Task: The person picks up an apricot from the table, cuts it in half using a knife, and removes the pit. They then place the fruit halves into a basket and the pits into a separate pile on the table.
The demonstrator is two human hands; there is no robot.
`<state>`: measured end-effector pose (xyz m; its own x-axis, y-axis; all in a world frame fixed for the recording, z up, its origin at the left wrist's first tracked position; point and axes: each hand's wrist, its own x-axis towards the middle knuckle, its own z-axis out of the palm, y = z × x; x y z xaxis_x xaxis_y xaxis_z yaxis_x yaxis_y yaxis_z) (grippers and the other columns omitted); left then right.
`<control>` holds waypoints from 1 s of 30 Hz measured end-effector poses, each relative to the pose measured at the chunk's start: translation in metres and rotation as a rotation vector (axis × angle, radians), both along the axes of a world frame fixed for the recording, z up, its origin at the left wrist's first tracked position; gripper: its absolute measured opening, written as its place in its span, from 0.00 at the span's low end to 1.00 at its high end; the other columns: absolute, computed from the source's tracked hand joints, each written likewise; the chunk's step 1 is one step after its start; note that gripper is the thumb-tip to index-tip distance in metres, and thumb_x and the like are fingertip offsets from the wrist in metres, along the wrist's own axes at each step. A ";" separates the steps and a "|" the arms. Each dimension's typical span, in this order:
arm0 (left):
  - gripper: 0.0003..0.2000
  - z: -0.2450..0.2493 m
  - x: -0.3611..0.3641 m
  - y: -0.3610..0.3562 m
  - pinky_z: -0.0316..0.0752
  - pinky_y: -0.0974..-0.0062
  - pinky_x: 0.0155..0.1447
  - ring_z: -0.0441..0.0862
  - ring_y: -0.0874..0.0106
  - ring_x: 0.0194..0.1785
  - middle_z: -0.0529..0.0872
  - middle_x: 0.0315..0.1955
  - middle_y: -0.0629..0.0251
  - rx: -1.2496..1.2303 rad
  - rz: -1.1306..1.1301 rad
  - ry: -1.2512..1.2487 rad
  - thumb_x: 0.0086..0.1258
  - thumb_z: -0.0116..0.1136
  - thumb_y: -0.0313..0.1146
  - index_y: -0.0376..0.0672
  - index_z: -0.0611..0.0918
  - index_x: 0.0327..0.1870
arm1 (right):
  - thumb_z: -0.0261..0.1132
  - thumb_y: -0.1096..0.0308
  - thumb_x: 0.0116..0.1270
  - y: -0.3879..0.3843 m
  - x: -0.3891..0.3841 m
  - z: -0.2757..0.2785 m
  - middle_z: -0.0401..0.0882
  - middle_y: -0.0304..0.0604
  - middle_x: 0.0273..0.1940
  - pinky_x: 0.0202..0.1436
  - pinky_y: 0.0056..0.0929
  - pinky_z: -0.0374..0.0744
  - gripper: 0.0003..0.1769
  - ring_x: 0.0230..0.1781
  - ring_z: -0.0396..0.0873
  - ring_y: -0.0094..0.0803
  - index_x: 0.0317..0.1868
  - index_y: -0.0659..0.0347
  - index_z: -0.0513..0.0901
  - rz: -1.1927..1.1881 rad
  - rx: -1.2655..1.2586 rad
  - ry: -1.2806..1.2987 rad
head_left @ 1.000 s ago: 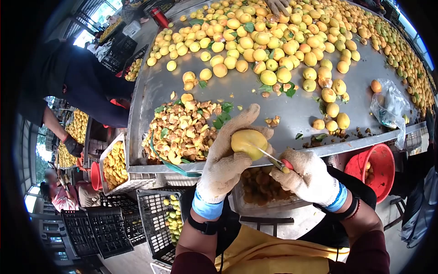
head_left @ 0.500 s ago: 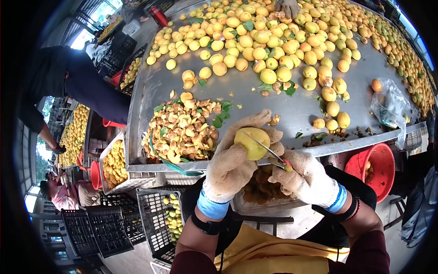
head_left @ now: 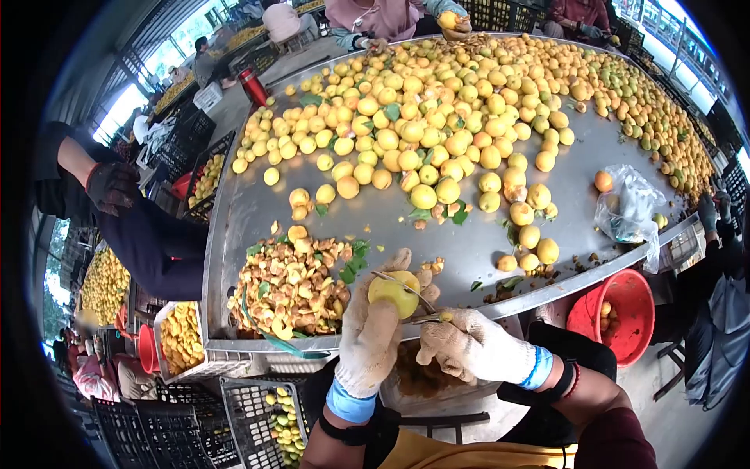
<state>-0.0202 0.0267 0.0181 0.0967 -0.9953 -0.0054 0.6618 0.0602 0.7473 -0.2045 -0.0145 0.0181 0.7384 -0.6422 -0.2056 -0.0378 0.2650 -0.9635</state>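
In the head view, my left hand (head_left: 369, 336), in a beige work glove, grips a yellow apricot (head_left: 391, 297) just over the table's near edge. A knife (head_left: 400, 283) is in my gloved right hand (head_left: 480, 344), its thin blade lying across the fruit. A second metal piece shows beside the blade near my right fingers; its shape is hard to make out. To the left of my hands lies a heap of cut apricot pieces (head_left: 293, 285) with some leaves. Whole apricots (head_left: 422, 125) cover much of the metal table (head_left: 250, 187) beyond.
A plastic bag (head_left: 629, 203) rests on the table at right, above a red bucket (head_left: 613, 316). Black crates (head_left: 266, 422) with fruit stand at lower left. Co-workers sit across the table; another person's gloved hand (head_left: 113, 187) is at left. A red flask (head_left: 252, 86) stands far left.
The view has tilted up, bringing co-workers at the far side into sight. My hands sit lower in the picture, still holding the apricot and knife; the blade lies higher across the fruit.
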 end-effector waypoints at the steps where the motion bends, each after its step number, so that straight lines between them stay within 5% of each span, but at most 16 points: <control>1: 0.33 0.004 0.011 -0.002 0.79 0.57 0.70 0.83 0.57 0.64 0.80 0.63 0.48 0.001 -0.009 -0.219 0.76 0.61 0.35 0.34 0.65 0.79 | 0.58 0.47 0.83 -0.004 -0.002 0.006 0.75 0.34 0.23 0.23 0.23 0.72 0.25 0.19 0.72 0.20 0.45 0.63 0.84 0.037 0.146 0.019; 2: 0.31 0.007 0.017 -0.003 0.78 0.59 0.71 0.81 0.61 0.66 0.78 0.67 0.48 0.004 -0.012 -0.438 0.75 0.59 0.26 0.31 0.66 0.78 | 0.58 0.46 0.83 -0.006 -0.004 0.011 0.74 0.33 0.23 0.20 0.22 0.69 0.25 0.17 0.69 0.19 0.45 0.63 0.83 0.077 0.296 0.039; 4: 0.31 0.017 0.014 -0.002 0.78 0.61 0.71 0.83 0.64 0.64 0.81 0.64 0.52 -0.005 0.025 -0.399 0.68 0.57 0.18 0.30 0.69 0.75 | 0.59 0.42 0.82 -0.006 -0.007 0.020 0.72 0.32 0.22 0.18 0.22 0.65 0.27 0.16 0.67 0.19 0.45 0.62 0.83 0.130 0.270 0.096; 6: 0.35 0.019 0.015 -0.001 0.82 0.60 0.66 0.86 0.60 0.55 0.84 0.50 0.51 0.101 -0.041 -0.476 0.65 0.57 0.26 0.32 0.67 0.77 | 0.59 0.41 0.81 -0.001 -0.006 0.021 0.72 0.32 0.23 0.19 0.22 0.66 0.28 0.17 0.68 0.19 0.45 0.62 0.83 0.137 0.286 0.099; 7: 0.35 0.010 0.012 -0.001 0.83 0.60 0.65 0.86 0.58 0.56 0.85 0.51 0.54 0.011 -0.078 -0.402 0.74 0.62 0.38 0.33 0.65 0.78 | 0.57 0.41 0.82 0.004 -0.001 0.016 0.74 0.33 0.23 0.22 0.23 0.70 0.28 0.19 0.71 0.20 0.44 0.62 0.83 0.126 0.270 0.042; 8: 0.35 0.008 0.003 0.002 0.83 0.60 0.65 0.86 0.58 0.56 0.85 0.51 0.54 0.004 -0.077 -0.404 0.74 0.62 0.38 0.33 0.65 0.78 | 0.56 0.42 0.83 0.011 0.001 0.020 0.76 0.35 0.24 0.25 0.23 0.73 0.28 0.21 0.73 0.21 0.43 0.62 0.84 0.053 0.132 0.008; 10: 0.39 0.002 -0.019 0.005 0.83 0.61 0.64 0.86 0.56 0.58 0.86 0.53 0.57 0.057 -0.009 0.009 0.80 0.58 0.57 0.34 0.64 0.79 | 0.57 0.48 0.85 0.013 0.009 0.011 0.79 0.35 0.27 0.25 0.26 0.72 0.24 0.23 0.73 0.22 0.44 0.61 0.87 0.030 0.052 0.064; 11: 0.39 -0.007 -0.022 0.002 0.83 0.66 0.62 0.86 0.60 0.59 0.85 0.60 0.52 0.014 0.010 0.041 0.81 0.55 0.59 0.34 0.65 0.79 | 0.57 0.48 0.85 0.010 0.012 0.003 0.79 0.35 0.27 0.25 0.26 0.72 0.24 0.23 0.73 0.22 0.44 0.61 0.87 0.027 0.050 0.063; 16: 0.32 0.001 -0.010 -0.011 0.84 0.66 0.60 0.87 0.60 0.58 0.85 0.60 0.50 -0.012 0.033 -0.090 0.83 0.56 0.48 0.33 0.66 0.78 | 0.56 0.42 0.83 -0.006 0.007 0.014 0.77 0.34 0.25 0.25 0.24 0.74 0.28 0.21 0.74 0.22 0.41 0.61 0.82 0.033 0.208 0.078; 18: 0.41 0.006 -0.001 -0.015 0.84 0.58 0.62 0.87 0.57 0.56 0.88 0.53 0.57 0.023 -0.016 -0.506 0.78 0.58 0.62 0.32 0.69 0.75 | 0.56 0.43 0.83 -0.006 0.002 0.025 0.78 0.35 0.25 0.26 0.23 0.75 0.28 0.22 0.75 0.21 0.41 0.61 0.83 0.074 0.226 0.134; 20: 0.39 0.009 -0.010 -0.011 0.84 0.57 0.62 0.88 0.57 0.55 0.89 0.51 0.57 0.017 -0.034 -0.520 0.80 0.55 0.60 0.31 0.70 0.74 | 0.56 0.43 0.83 0.008 0.003 0.023 0.79 0.37 0.26 0.29 0.24 0.77 0.27 0.24 0.76 0.21 0.43 0.62 0.83 -0.003 0.073 0.084; 22: 0.36 0.001 -0.029 -0.004 0.83 0.58 0.62 0.88 0.57 0.55 0.89 0.51 0.57 0.097 0.035 -0.069 0.84 0.49 0.59 0.31 0.71 0.74 | 0.55 0.47 0.85 0.014 0.010 -0.002 0.82 0.34 0.33 0.34 0.23 0.78 0.22 0.30 0.79 0.21 0.48 0.58 0.83 -0.074 -0.196 0.048; 23: 0.36 -0.005 -0.029 -0.008 0.83 0.60 0.61 0.87 0.58 0.54 0.89 0.52 0.57 0.046 0.071 -0.340 0.85 0.44 0.60 0.32 0.71 0.75 | 0.56 0.47 0.84 0.010 0.012 -0.012 0.82 0.34 0.32 0.32 0.22 0.77 0.22 0.28 0.78 0.20 0.48 0.58 0.84 -0.071 -0.140 0.051; 28: 0.24 0.003 -0.020 -0.022 0.84 0.73 0.55 0.87 0.66 0.55 0.87 0.56 0.56 0.076 -0.006 -0.145 0.85 0.51 0.38 0.35 0.70 0.75 | 0.58 0.44 0.82 -0.012 -0.002 0.028 0.76 0.34 0.26 0.31 0.24 0.75 0.26 0.26 0.76 0.21 0.38 0.60 0.81 -0.027 0.182 0.169; 30: 0.24 0.006 -0.015 -0.025 0.84 0.73 0.56 0.87 0.67 0.55 0.87 0.56 0.55 0.109 -0.019 -0.404 0.80 0.52 0.27 0.35 0.70 0.76 | 0.58 0.45 0.83 -0.014 -0.008 0.038 0.75 0.34 0.25 0.29 0.23 0.74 0.26 0.26 0.75 0.20 0.38 0.60 0.81 -0.008 0.209 0.210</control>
